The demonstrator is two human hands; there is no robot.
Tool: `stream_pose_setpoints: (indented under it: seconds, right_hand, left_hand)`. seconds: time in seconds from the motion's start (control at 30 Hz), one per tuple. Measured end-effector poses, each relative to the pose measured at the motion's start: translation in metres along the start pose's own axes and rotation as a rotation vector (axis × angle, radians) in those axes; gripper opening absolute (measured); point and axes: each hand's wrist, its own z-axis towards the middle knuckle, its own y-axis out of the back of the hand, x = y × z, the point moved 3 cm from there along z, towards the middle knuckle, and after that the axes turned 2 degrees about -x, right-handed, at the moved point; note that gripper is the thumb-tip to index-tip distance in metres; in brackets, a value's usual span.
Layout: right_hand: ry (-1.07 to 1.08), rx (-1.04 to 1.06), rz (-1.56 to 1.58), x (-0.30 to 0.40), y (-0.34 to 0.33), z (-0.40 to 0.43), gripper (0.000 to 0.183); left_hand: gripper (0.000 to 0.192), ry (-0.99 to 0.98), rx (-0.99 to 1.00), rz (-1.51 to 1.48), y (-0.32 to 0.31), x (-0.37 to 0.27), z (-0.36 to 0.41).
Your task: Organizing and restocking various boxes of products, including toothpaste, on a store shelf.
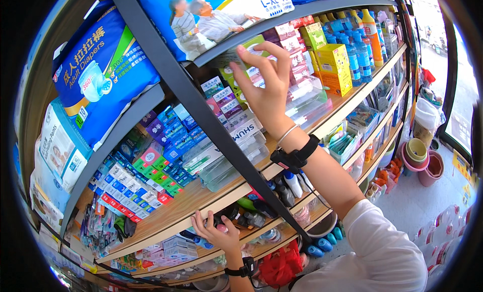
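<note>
My right hand (pixel 264 77) is raised before the upper shelf, its fingers curved and apart. The fingertips overlap a green box (pixel 254 41) on top of stacked toothpaste cartons; whether they touch it is unclear. Lower down, my left hand (pixel 217 231) has spread fingers at the wooden shelf edge (pixel 177 224); a small pink rounded thing shows between them. Between the hands, clear plastic trays (pixel 222 175) stand in front of more cartons. White, red and blue cartons (pixel 130 190) fill the shelf to the left.
A dark metal upright (pixel 196 103) crosses between the shelf bays. Adult diaper packs (pixel 109 62) lie above. A yellow box (pixel 334 69) and blue bottles (pixel 362 60) stand farther right. Red bags (pixel 281 263), plastic pots (pixel 430 167) and bottled water (pixel 441 231) are low down.
</note>
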Motion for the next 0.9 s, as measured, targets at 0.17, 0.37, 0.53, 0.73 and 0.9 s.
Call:
stream_pose_setpoints:
  seconds: [0.17,0.37,0.53,0.73,0.9]
  right_hand:
    - [0.028,0.055,0.0,0.006,-0.004,0.0,0.037]
    - [0.015,0.053,0.029,0.004,-0.002,0.003,0.038]
    - [-0.143,-0.03,-0.023,0.008,0.02,0.014,0.053]
    - [-0.756,-0.047,0.494,-0.023,0.025,0.006,0.063]
    - [-0.833,-0.045,0.503,-0.049,0.011,0.012,0.06]
  left_hand:
    - [0.039,0.028,-0.015,-0.004,0.002,-0.005,0.006]
    - [0.044,-0.004,0.007,-0.028,0.005,-0.004,0.005]
    - [0.043,-0.036,0.031,-0.019,0.014,0.0,0.005]
    - [0.045,-0.023,0.059,-0.052,0.016,-0.004,0.006]
    - [0.045,-0.022,0.041,-0.03,0.016,-0.007,0.01]
